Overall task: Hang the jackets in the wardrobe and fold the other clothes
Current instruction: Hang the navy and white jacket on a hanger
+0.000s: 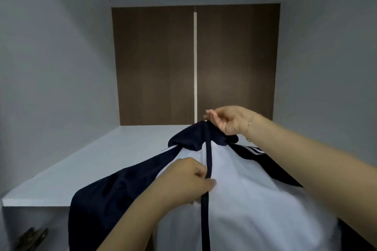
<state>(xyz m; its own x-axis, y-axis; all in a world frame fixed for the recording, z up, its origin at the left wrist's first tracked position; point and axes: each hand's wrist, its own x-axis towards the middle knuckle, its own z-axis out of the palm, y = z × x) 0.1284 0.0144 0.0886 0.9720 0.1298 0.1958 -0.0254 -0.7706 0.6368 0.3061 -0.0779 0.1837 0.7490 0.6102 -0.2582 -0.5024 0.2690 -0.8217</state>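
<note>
— Where was the jacket (255, 199)?

— In front of the wardrobe (61, 67), low in the head view, its collar (195, 138) up at about the level of the white shelf (91, 161). White body, navy sleeves and collar, and a navy zip (206, 199) running straight down the front. White stripes showed on the shoulder at the right.

— And the hands?

— The right hand (228, 120) was at the very top of the collar, fingers curled, with the fingertips pinched around a small metal piece there. It looked like the zip pull or a hanger hook; I couldn't tell which. A thin bracelet (247, 128) hung on that wrist.

— The left?

— The left hand (189, 181) was lower, on the zip line about mid-chest. Thumb and fingers were closed on the navy strip, pinching it together with the white cloth just beside it.

— Was the zip done up?

— It appeared closed from the collar down past the left hand, though the strip below ran out of the frame.

— What about the wardrobe itself?

— Pale grey side walls and top, and a dark brown wood back (155, 63) in two panels with a pale vertical strip (195, 63) between them. A metal hinge (32, 236) sat under the shelf at the bottom left corner.

— Was the jacket touching the shelf?

— The left sleeve overlapped its front edge in the view; real contact I couldn't judge.
</note>
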